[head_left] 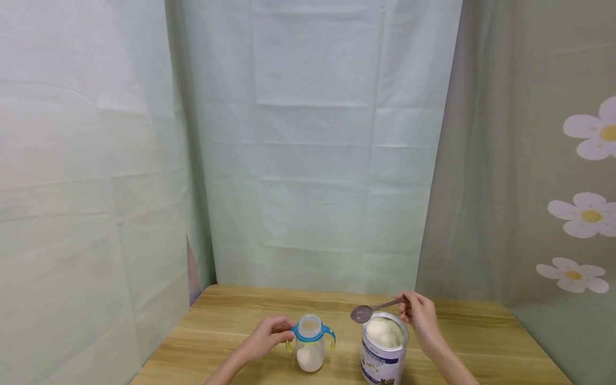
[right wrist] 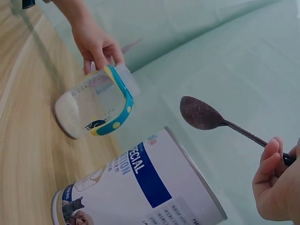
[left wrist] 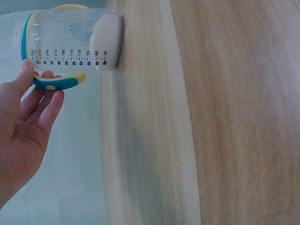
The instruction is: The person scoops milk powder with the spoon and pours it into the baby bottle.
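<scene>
A clear baby bottle (head_left: 309,345) with a blue and yellow two-handled collar stands upright on the table, white powder in its bottom. My left hand (left wrist: 30,110) pinches one of its handles (left wrist: 58,83) between thumb and fingers. In my right hand (head_left: 420,315) is a dark spoon (right wrist: 202,114), gripped by the end of its handle. The spoon's bowl hangs above the left rim of an open can (head_left: 382,353) of white powder (head_left: 383,331). Only a thin dusting shows in the bowl. In the right wrist view the can's inside is hidden.
The wooden table (head_left: 250,305) carries the bottle on the left and the can on the right, a small gap between them. Pale curtains (head_left: 317,187) hang behind and at both sides, the right one printed with white flowers (head_left: 591,215).
</scene>
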The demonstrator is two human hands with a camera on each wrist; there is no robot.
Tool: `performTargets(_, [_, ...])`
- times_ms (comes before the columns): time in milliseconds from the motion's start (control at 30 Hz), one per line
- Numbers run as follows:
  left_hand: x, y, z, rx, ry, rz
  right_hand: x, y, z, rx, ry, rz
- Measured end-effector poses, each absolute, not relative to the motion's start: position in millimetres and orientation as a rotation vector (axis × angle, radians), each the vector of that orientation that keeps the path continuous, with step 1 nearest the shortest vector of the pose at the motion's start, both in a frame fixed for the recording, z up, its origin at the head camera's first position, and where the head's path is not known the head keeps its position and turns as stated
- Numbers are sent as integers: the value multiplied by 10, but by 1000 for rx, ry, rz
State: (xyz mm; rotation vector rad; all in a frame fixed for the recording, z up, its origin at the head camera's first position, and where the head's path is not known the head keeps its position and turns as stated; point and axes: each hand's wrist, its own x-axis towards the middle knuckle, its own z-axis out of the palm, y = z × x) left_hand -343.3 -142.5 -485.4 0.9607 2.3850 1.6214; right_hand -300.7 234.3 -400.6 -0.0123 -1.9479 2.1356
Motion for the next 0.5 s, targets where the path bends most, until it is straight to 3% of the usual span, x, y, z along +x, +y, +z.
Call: performTargets(500, [-3440,-1413,-4835,976,2398,1626,-3008,2445,-3982,-68,-1961,2111])
